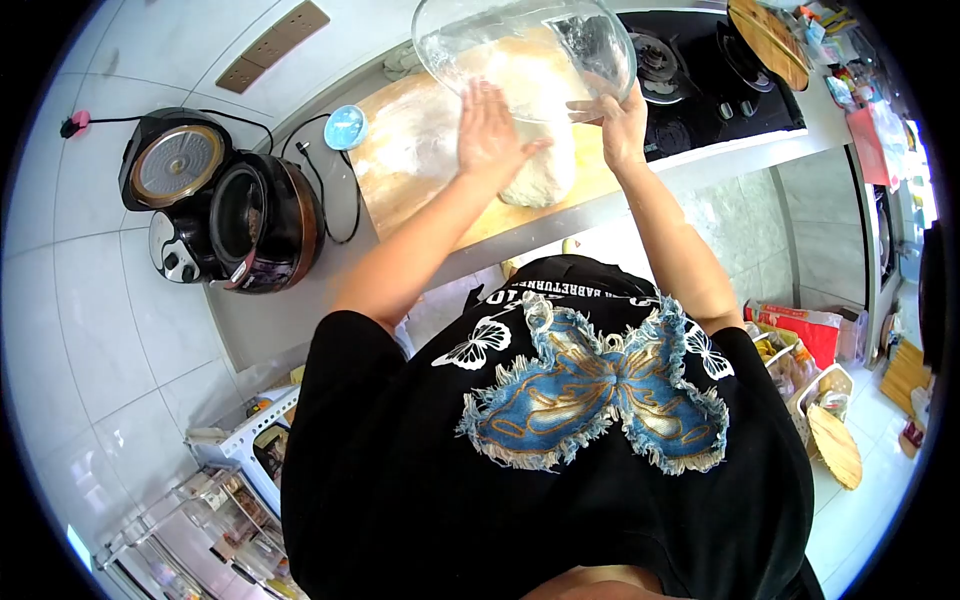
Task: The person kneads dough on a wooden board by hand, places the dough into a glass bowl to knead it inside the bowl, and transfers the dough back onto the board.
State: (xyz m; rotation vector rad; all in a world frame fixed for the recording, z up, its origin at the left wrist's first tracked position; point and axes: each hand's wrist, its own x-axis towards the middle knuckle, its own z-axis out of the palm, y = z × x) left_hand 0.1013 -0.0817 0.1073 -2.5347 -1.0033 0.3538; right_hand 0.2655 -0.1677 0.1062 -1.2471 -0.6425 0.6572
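Observation:
A large clear glass bowl (pixel 590 50) is raised and tilted over a floured wooden board (pixel 400 180). My right hand (pixel 623 125) grips the bowl's lower right rim, thumb at the edge. My left hand (pixel 490 135) has its fingers spread, against or just in front of the bowl's lower left side; whether it touches the glass is hard to tell. Under the bowl lies a pale lump of dough (pixel 540 180), partly seen through the glass and partly below it, near the board's front edge.
A small blue round container (pixel 346 128) stands by the board's left edge. Further left are an open black rice cooker (pixel 245 215) and a loose cable. A black gas stove (pixel 715 85) is right of the board, with a round wooden lid (pixel 768 40) behind.

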